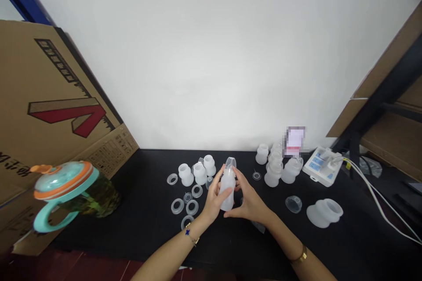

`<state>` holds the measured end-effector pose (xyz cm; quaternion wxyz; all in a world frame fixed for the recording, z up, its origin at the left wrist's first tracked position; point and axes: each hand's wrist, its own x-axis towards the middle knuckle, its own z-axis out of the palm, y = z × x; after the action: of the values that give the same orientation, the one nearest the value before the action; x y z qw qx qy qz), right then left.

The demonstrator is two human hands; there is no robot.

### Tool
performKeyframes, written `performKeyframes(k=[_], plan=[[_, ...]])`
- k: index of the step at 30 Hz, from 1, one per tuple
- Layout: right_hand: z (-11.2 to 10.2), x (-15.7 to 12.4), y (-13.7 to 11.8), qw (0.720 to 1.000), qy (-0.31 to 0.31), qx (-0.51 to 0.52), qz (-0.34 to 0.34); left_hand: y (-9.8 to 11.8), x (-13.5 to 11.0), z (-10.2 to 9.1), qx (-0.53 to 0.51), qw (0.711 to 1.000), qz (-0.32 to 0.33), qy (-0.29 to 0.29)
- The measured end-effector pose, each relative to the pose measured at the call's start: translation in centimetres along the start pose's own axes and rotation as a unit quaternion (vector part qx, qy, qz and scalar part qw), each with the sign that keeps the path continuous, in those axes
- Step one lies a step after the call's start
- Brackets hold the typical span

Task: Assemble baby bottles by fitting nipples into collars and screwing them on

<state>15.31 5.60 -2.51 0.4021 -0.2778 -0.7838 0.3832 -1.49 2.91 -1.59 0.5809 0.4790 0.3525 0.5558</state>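
Observation:
A frosted white baby bottle [227, 191] with a clear cap [230, 167] on top stands upright between my hands. My left hand [215, 197] is wrapped round its left side, thumb across the front. On the right, my right hand [248, 199] spans the bottle, with a finger at the cap and the thumb near the base. Left of the hands lie several translucent collar rings [177, 206] and a small disc-like part [187, 197]. Behind them stand several open white bottles [186, 175]. Some small clear parts are partly hidden by my hands.
More bottles [273, 172] stand at the back right, near a power strip [323, 166] with white cables. One bottle [325, 213] lies on its side, near a clear cap [293, 204]. A lidded jug [82, 191] and a large cardboard box [59, 83] occupy the left.

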Motion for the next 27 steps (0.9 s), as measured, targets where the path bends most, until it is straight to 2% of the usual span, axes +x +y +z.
performKeyframes(k=[16, 27], plan=[[0.09, -0.22, 0.27, 0.997, 0.017, -0.076, 0.006, -0.73, 0.14, -0.34, -0.01, 1.0, -0.002, 0.013], [-0.08, -0.19, -0.27, 0.994, 0.011, -0.097, 0.038, -0.63, 0.1, -0.29, -0.018, 1.0, -0.008, 0.019]])
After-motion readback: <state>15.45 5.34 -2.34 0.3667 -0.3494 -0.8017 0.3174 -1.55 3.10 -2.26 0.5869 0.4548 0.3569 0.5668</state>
